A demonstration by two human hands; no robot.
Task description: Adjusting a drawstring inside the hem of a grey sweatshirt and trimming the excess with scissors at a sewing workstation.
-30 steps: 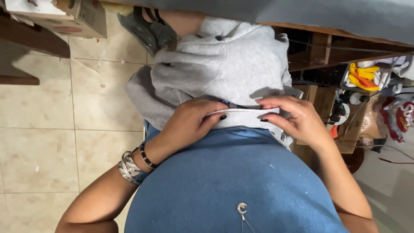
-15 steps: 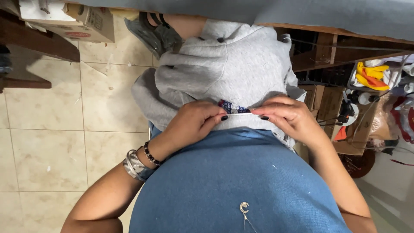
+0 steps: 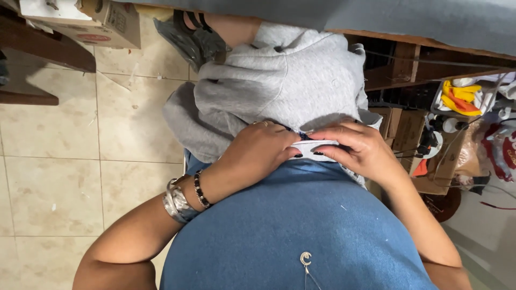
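Note:
A grey fleece garment [image 3: 285,86] lies bunched on my lap, hanging down toward the floor. My left hand [image 3: 257,153] and my right hand [image 3: 359,147] meet at its near edge, just above my blue top [image 3: 301,231]. Both pinch a narrow white band or label [image 3: 314,147] along the garment's hem between their fingertips. Dark nail polish shows on my fingers. Silver and beaded bracelets [image 3: 183,197] ring my left wrist. Whatever lies under my palms is hidden.
Beige floor tiles [image 3: 64,172] spread to the left. A cardboard box [image 3: 105,21] sits on a dark wooden shelf at top left. A sandalled foot [image 3: 193,37] shows beyond the garment. Boxes, cables and yellow-orange items [image 3: 457,99] crowd the right under a table edge.
Both hands have shifted slightly along the hem and drawn closer together; the white band now shows between my fingertips. The view has tilted a little.

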